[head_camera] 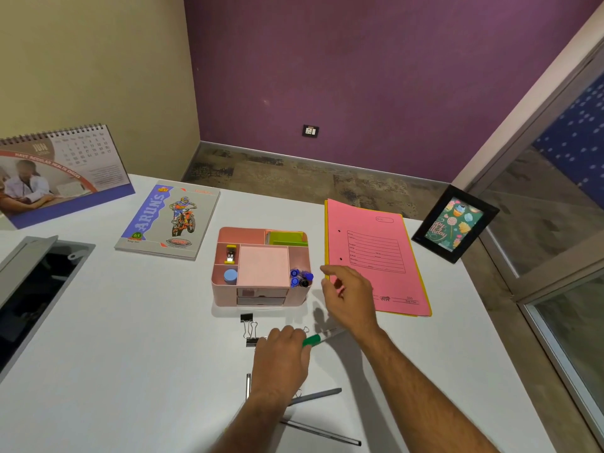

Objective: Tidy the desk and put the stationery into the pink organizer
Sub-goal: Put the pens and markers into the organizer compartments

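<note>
The pink organizer (261, 291) stands mid-desk holding a yellow stapler (230, 254), a blue round eraser (230, 276), pink notes, green notes (284, 238) and blue-capped markers (301, 278). My left hand (281, 358) rests on the desk in front of it, fingers closed on a green-capped pen (315, 339). My right hand (348, 297) hovers empty, fingers apart, just right of the organizer over the pink folder's corner. Two black binder clips (249, 326) lie by the left hand. A grey pen (315, 396), a thin dark pen (322, 433) and a silver pen (248, 384) lie nearer me.
A pink folder (376, 253) lies right of the organizer, a notebook (170, 220) to its left. A desk calendar (62, 173) stands far left, a framed card (456, 223) far right. An open cable hatch (36, 282) sits at the left edge of the white desk (130, 354).
</note>
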